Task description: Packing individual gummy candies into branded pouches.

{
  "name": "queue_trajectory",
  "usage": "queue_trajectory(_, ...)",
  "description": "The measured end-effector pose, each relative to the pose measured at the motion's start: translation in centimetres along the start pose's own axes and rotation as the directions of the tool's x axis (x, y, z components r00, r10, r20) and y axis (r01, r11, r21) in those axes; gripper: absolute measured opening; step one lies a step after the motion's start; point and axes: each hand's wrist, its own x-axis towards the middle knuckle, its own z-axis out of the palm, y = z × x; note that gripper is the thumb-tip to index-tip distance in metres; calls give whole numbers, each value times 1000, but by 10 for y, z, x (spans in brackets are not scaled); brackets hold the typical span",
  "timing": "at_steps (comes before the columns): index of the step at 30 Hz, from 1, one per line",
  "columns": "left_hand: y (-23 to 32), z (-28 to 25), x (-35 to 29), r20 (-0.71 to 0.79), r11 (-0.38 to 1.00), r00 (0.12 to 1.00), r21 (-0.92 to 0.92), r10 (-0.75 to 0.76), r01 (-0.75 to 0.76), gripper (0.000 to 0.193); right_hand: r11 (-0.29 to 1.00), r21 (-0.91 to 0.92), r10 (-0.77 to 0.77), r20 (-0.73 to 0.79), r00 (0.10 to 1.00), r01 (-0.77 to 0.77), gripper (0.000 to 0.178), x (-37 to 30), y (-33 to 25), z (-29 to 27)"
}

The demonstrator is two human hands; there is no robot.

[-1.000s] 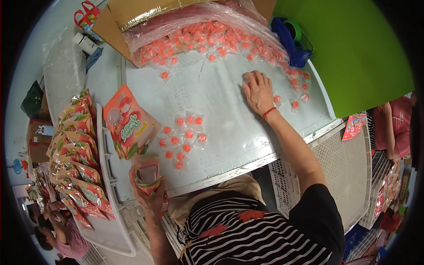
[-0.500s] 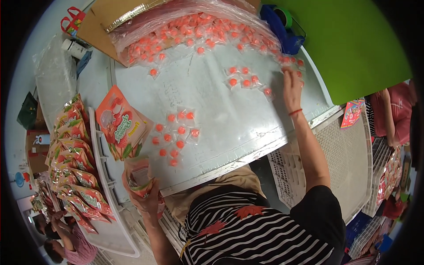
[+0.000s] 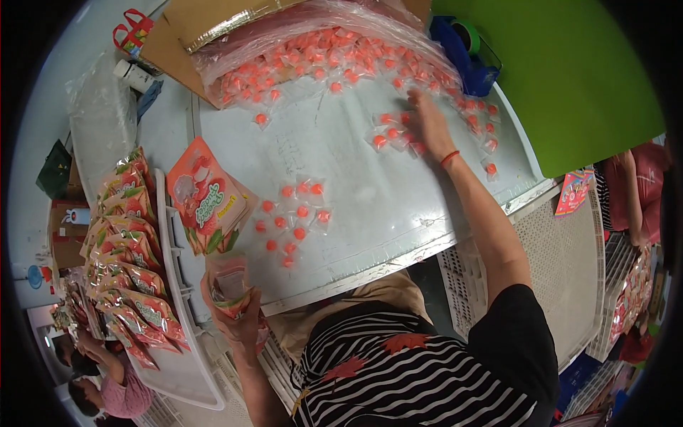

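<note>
My left hand (image 3: 238, 324) is closed around a red and pink foil pouch (image 3: 230, 285) at the table's near edge, its mouth gaping upward. My right hand (image 3: 431, 128) reaches over the metal tabletop with fingers stretched out, slightly blurred, at a small group of clear-wrapped red candies (image 3: 380, 141). Some of these candies are partly hidden by the hand. Nearer to me, another loose cluster of wrapped candies (image 3: 302, 211) lies to the right of the pouch. A stack of flat pouches (image 3: 206, 196) rests just beyond my left hand.
A large heap of wrapped candies (image 3: 313, 53) spills from a plastic-lined cardboard box (image 3: 167, 53) at the back. A blue tape dispenser (image 3: 466, 60) stands back right. Filled pouches (image 3: 135, 263) line a white tray (image 3: 203, 384) at left. Other people work at both sides.
My right hand has swept left from the candies at the table's right side to the small group. Several candies now show where it was. The left hand keeps its pouch.
</note>
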Motion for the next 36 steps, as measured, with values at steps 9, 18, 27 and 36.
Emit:
queue_trajectory(9,7,-1,-2,11,968,973,-98,-230,229,84,887,-358,-201,272,941,293,52,-10,-22,16)
queue_trajectory(18,22,44,16,38,942,958,176,285,-287,93,495,-638,-454,390,801,591,32,-55,-37,56)
queue_trajectory(27,25,87,44,5,920,940,204,342,-336,94,825,535,224,-15,975,-181,14,-34,-47,95)
queue_trajectory(36,27,93,51,-57,946,963,211,264,-247,93,377,818,212,380,900,-434,16,-80,-183,170)
